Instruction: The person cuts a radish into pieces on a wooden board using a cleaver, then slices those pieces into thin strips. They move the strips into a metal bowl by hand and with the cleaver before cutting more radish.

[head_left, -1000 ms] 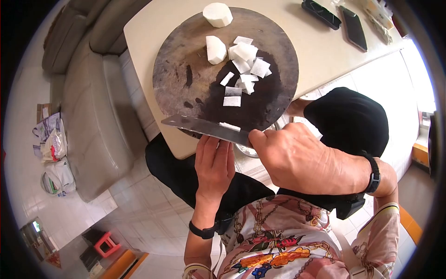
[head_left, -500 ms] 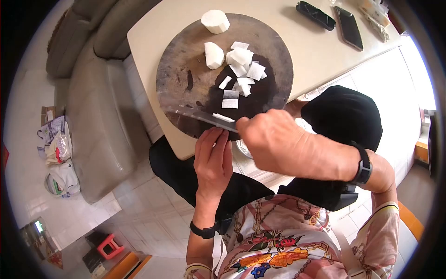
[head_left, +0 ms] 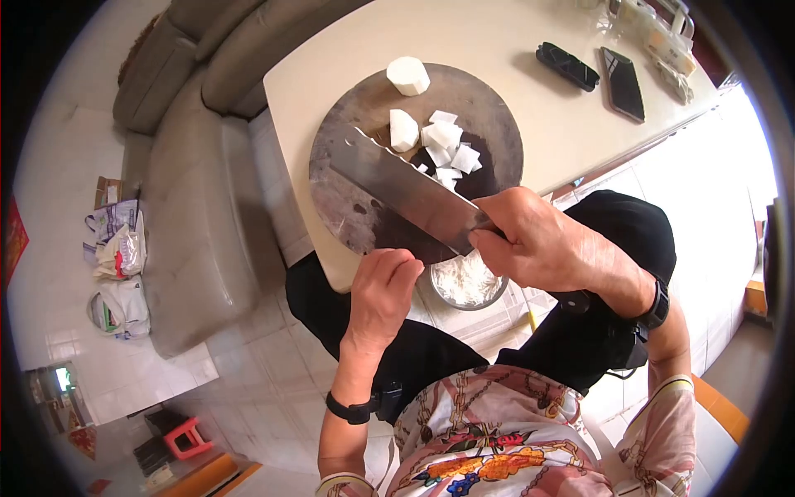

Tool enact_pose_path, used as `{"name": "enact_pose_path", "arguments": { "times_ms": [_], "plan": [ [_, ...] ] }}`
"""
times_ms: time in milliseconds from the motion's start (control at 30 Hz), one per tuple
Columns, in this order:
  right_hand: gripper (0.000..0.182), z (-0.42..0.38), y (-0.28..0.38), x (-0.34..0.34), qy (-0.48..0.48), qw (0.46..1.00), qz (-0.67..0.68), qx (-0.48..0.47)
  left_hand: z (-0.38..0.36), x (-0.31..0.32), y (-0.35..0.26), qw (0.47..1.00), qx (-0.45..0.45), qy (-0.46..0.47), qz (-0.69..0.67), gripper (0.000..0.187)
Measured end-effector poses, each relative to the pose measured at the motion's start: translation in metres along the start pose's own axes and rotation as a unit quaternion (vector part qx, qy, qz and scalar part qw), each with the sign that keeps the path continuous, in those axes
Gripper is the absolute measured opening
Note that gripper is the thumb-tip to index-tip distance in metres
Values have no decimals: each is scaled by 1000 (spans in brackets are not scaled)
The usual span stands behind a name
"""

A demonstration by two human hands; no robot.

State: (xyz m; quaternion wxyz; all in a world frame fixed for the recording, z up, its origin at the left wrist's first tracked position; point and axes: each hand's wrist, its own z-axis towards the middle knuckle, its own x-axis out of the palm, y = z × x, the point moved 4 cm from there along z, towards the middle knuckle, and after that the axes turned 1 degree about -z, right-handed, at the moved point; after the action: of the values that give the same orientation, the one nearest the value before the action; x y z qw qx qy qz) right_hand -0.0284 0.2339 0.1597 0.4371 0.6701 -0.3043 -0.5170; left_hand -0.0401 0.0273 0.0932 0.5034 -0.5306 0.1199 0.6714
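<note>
My right hand point(head_left: 542, 244) is wrapped round the handle of a cleaver point(head_left: 406, 189), its broad blade slanting over the round wooden chopping board point(head_left: 352, 103). My left hand point(head_left: 379, 298) is at the board's near edge, fingers curled and pressed together; whatever they hold, if anything, is hidden. Beyond the blade lie thin white radish slices point(head_left: 443, 139) in a loose pile, partly covered by it. A half-round radish piece point(head_left: 403, 131) rests beside them, and a thick radish chunk point(head_left: 408, 76) stands at the far edge. White shreds point(head_left: 465, 280) fill a bowl point(head_left: 469, 307) below the board.
The board rests on a cream table point(head_left: 290, 91). A black case point(head_left: 567, 66) and a phone point(head_left: 623, 84) lie at its far right, near plastic packages point(head_left: 658, 41). A grey sofa point(head_left: 195, 207) stands to the left, with bags point(head_left: 120, 282) beyond it.
The cleaver has come up from the near slices and tilted, showing its broad side. My left hand has drawn back slightly from the blade. The bowl of shreds shows more as the view shifted.
</note>
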Motion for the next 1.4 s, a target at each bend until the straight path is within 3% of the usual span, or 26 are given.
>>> {"name": "enact_pose_path", "arguments": {
  "times_ms": [33,100,133,167,200,233,267,333,400,467,567,800,867,900,967,1000,1100,1333,1400],
  "plan": [
    [18,-1,-2,1,4,999,44,-1,-3,0,-3,1000,2,-3,2,26],
    [22,-2,-2,-3,8,996,84,-6,-3,-4,0,986,-103,-82,-102,14],
    [24,-3,-3,-4,34,993,108,34,0,-6,-4,986,-101,-85,-101,14],
    [26,-5,-4,-3,62,987,131,72,-2,-8,5,901,-252,-159,-314,11],
    [26,-5,-1,-4,64,987,128,68,-7,-3,12,744,-380,-221,-503,9],
    [27,-5,1,-4,81,982,154,79,-9,0,15,660,-395,-201,-607,16],
    [28,-5,2,-3,97,975,179,91,-7,0,15,660,-393,-205,-606,16],
    [30,-5,-3,0,115,971,192,86,2,12,5,495,-357,-168,-774,22],
    [29,-5,-3,3,143,959,230,77,9,11,-3,479,-343,-157,-793,27],
    [29,-5,-5,4,140,958,234,83,14,9,-12,399,-321,-127,-850,30],
    [28,-6,-5,4,132,963,215,94,6,15,-10,447,-330,-142,-819,30],
    [28,-7,-12,-3,76,979,181,61,-19,20,-9,414,-391,-138,-810,29],
    [29,-8,-20,-7,60,980,182,54,-22,17,-16,541,-414,-74,-728,30],
    [29,-8,-15,-12,58,983,170,45,-26,21,-18,537,-422,-54,-728,30],
    [28,-11,-11,-15,33,981,184,47,-36,28,-20,673,-449,25,-586,35],
    [27,-12,-11,-17,27,981,183,49,-39,35,-20,670,-451,38,-588,35],
    [27,-15,-10,-17,20,978,204,45,-53,55,-11,725,-467,97,-497,41],
    [27,-16,-14,-19,9,984,176,36,-61,76,-1,723,-497,75,-474,37],
    [26,-16,-12,-20,11,979,199,30,-53,69,-3,788,-457,108,-398,30]
  ]
}}
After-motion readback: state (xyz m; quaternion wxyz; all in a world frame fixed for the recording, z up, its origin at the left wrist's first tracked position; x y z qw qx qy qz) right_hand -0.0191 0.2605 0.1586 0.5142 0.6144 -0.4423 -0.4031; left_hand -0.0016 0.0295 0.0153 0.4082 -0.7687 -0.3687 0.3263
